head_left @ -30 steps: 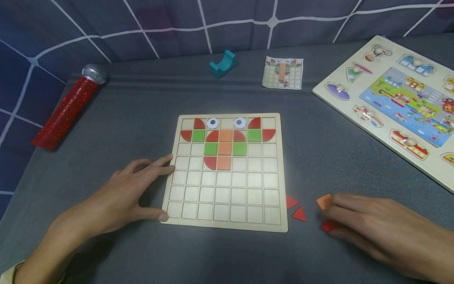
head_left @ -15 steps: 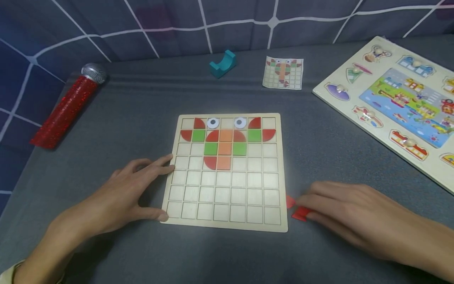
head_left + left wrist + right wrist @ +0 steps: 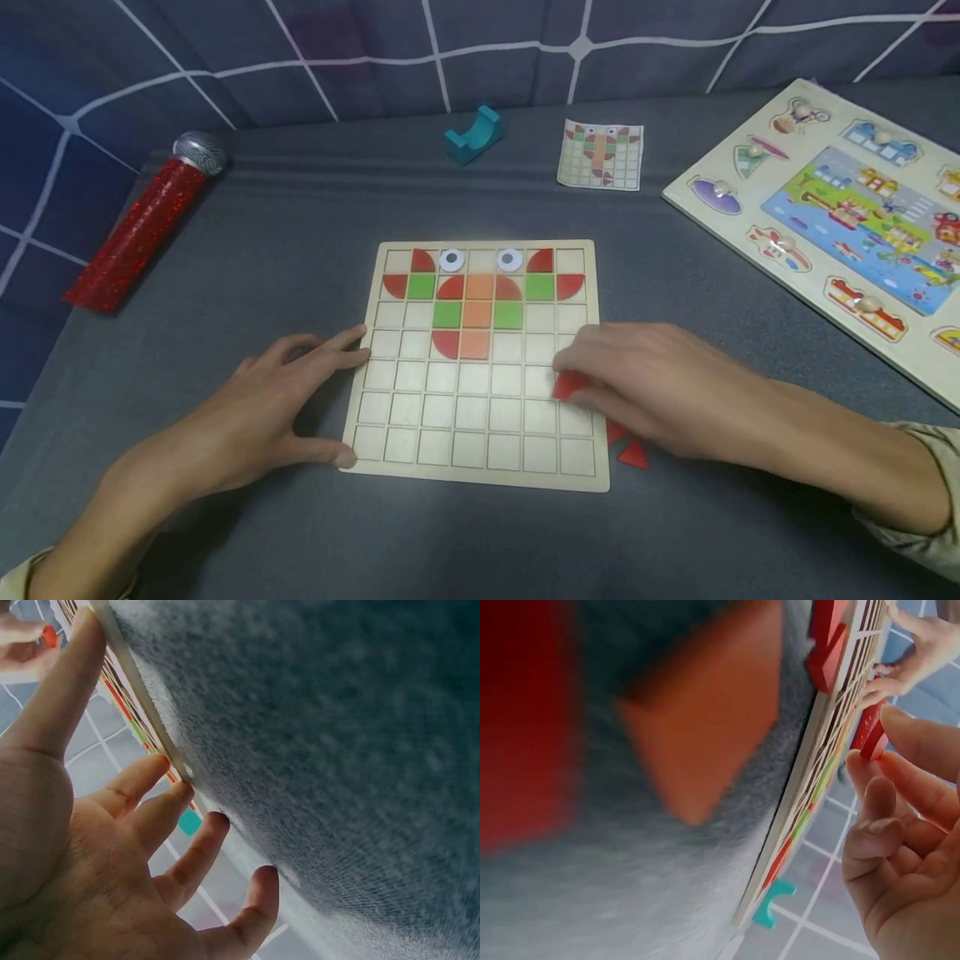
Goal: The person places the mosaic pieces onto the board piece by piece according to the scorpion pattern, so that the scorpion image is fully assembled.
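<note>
A square wooden grid board (image 3: 438,417) lies on the grey cloth, its upper rows holding red quarter-circle tiles, green squares (image 3: 447,314), orange squares (image 3: 474,343) and two googly eyes (image 3: 452,260). My right hand (image 3: 652,379) pinches a red tile (image 3: 568,385) between thumb and fingertips over the board's right side; fingers cover part of its shape. In the right wrist view this red tile (image 3: 875,742) shows from its edge. My left hand (image 3: 247,417), fingers spread, touches the board's left edge with the thumb and fingertips.
Two red pieces, one a triangle (image 3: 633,455), lie by the board's lower right edge. An orange block (image 3: 705,712) appears close up. Behind stand a teal curved block (image 3: 474,137) and a pattern card (image 3: 600,171). A red microphone (image 3: 146,225) and a knobbed puzzle (image 3: 847,217) flank the board.
My right hand has come from the loose pieces at the lower right, up and left over the board, bringing the red tile. The left hand stays at the board's edge.
</note>
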`<action>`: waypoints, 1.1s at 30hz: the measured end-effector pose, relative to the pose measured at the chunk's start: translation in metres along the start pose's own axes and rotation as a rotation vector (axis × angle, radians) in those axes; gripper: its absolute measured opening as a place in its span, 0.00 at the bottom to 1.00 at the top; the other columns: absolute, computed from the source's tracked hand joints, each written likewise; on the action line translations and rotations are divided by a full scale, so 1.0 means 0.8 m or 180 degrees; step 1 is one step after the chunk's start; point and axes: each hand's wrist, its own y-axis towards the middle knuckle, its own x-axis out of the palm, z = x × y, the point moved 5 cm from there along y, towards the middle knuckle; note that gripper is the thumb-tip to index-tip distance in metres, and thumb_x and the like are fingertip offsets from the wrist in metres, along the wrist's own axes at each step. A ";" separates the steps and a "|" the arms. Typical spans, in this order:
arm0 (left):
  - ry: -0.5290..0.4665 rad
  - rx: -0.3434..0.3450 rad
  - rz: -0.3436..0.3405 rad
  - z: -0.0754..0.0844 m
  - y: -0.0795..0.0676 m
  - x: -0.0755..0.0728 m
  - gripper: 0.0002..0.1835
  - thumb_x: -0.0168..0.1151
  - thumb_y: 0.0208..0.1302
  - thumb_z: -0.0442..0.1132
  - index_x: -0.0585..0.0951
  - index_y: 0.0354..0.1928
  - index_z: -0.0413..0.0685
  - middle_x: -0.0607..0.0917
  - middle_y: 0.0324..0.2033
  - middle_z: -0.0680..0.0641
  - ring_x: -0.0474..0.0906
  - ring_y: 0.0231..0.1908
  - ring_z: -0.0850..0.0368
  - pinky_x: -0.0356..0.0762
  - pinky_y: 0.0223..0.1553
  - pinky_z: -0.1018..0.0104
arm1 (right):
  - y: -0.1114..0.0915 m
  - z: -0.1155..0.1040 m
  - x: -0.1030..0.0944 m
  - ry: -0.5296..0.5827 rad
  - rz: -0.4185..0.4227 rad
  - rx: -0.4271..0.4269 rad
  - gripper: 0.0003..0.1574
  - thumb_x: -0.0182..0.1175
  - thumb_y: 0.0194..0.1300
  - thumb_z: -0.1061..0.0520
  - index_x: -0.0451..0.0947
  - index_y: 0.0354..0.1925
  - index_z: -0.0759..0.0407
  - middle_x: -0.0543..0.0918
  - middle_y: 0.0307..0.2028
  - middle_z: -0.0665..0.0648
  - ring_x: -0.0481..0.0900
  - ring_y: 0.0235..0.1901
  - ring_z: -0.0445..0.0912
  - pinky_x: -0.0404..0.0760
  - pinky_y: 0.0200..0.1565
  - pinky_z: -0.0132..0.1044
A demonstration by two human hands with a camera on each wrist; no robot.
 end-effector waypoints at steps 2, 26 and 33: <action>0.0003 0.0005 -0.0001 0.000 -0.001 0.000 0.56 0.74 0.39 0.70 0.65 0.73 0.60 0.56 0.76 0.51 0.56 0.68 0.36 0.57 0.54 0.26 | 0.013 -0.003 0.000 -0.0025 -0.0049 -0.0013 0.13 0.70 0.61 0.55 0.82 0.45 0.49 0.78 0.35 0.40 0.72 0.32 0.34 0.76 0.35 0.35; -0.0017 0.0002 0.0015 0.001 -0.002 0.000 0.55 0.73 0.40 0.70 0.66 0.73 0.60 0.56 0.75 0.52 0.55 0.68 0.37 0.58 0.53 0.25 | 0.086 -0.012 0.014 -0.0421 -0.0255 -0.0310 0.02 0.66 0.63 0.61 0.83 0.35 0.55 0.70 0.26 0.47 0.68 0.27 0.43 0.71 0.28 0.35; -0.0023 0.0016 0.0037 0.002 -0.002 0.000 0.55 0.73 0.40 0.70 0.65 0.73 0.62 0.56 0.76 0.52 0.55 0.68 0.36 0.57 0.54 0.26 | 0.091 -0.013 0.014 -0.0520 -0.0300 -0.0349 0.04 0.66 0.63 0.61 0.84 0.38 0.57 0.73 0.28 0.48 0.70 0.29 0.44 0.74 0.29 0.36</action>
